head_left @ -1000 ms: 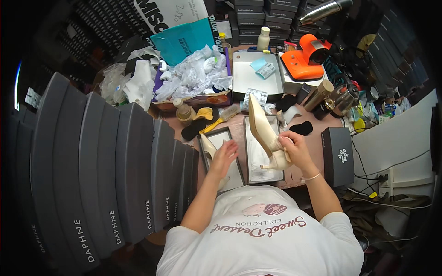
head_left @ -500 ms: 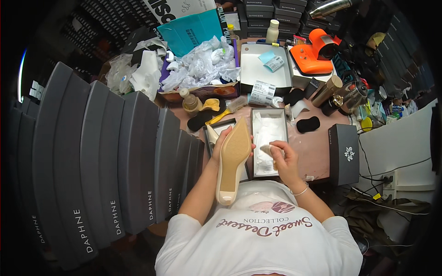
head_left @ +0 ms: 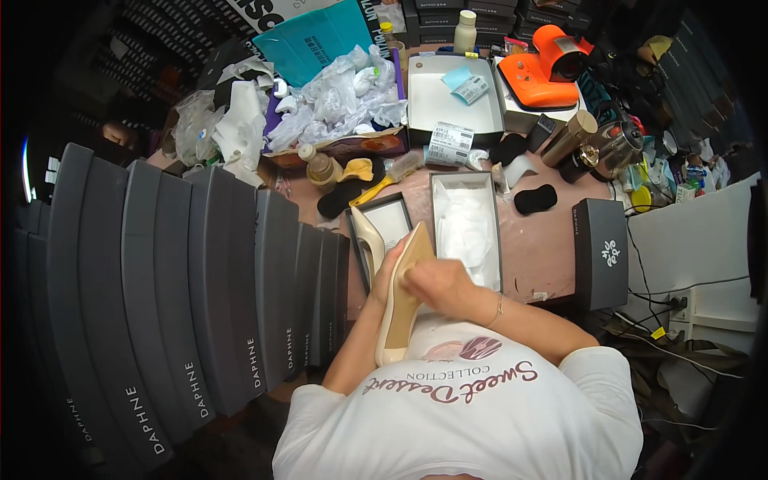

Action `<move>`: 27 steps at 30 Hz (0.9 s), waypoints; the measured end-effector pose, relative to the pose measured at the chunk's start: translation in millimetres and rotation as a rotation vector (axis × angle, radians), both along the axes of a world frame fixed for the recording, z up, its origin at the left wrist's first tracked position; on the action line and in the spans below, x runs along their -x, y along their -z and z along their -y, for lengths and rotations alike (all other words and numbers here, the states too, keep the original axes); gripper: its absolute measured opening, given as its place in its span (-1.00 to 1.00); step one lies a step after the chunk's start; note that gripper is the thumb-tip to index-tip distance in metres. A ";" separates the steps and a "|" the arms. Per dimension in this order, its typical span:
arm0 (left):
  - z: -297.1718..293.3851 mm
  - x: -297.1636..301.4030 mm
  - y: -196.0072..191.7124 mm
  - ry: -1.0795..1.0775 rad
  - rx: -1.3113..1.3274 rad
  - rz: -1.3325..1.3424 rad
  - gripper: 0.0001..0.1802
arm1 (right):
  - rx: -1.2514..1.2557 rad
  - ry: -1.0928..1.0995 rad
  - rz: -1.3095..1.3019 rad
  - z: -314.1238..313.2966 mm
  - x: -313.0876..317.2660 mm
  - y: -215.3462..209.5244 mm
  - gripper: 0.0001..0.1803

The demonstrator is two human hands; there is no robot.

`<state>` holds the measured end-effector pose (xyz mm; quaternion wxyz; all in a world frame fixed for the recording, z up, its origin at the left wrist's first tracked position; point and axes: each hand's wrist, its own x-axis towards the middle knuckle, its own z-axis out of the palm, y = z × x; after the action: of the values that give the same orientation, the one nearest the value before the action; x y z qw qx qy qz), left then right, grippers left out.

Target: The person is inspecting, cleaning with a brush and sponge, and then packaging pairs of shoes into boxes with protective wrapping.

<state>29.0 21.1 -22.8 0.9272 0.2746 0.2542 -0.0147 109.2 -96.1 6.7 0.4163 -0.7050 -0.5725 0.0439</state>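
My left hand [head_left: 382, 276] grips a cream high-heeled shoe [head_left: 394, 326] from its left side, its tan sole turned up toward me. My right hand [head_left: 438, 286] is closed and pressed against the front half of that sole. The small beige-grey piece it was pinching is now hidden by the fingers, so I cannot make out its kind. A second cream shoe [head_left: 370, 238] lies in the dark-edged box lid [head_left: 404, 210] just beyond my left hand. To the right of the lid is a shoe box [head_left: 498, 240] with white tissue paper [head_left: 466, 228] inside.
Tall stacks of grey shoe boxes [head_left: 216, 280] crowd the left. A yellow-handled brush [head_left: 384, 186], a pump bottle [head_left: 320, 166] and black pads [head_left: 536, 199] lie beyond. Farther back are a carton of crumpled plastic [head_left: 344, 100] and an orange device [head_left: 548, 76]. A dark box [head_left: 600, 256] stands right.
My right hand has moved left from above the tissue-lined box onto the sole, carrying the small beige-grey piece. The held shoe has tilted somewhat, and my view has shifted slightly.
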 end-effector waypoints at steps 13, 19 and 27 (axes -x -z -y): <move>-7.0 -4.6 -1.4 0.053 -0.033 0.025 -0.47 | -0.077 -0.029 0.119 -5.7 -2.4 -9.4 -0.83; -1.3 -5.4 -4.6 0.110 -0.002 0.071 -0.55 | -0.114 0.062 0.103 14.4 -11.1 4.6 -0.85; 1.4 -6.3 11.4 0.210 0.124 0.165 -0.47 | -0.135 0.072 0.097 36.7 -11.7 -0.1 -0.81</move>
<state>35.3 19.7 -34.2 0.9535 0.2422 0.1456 -0.1048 120.9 -132.7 6.8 0.4357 -0.6967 -0.5682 -0.0439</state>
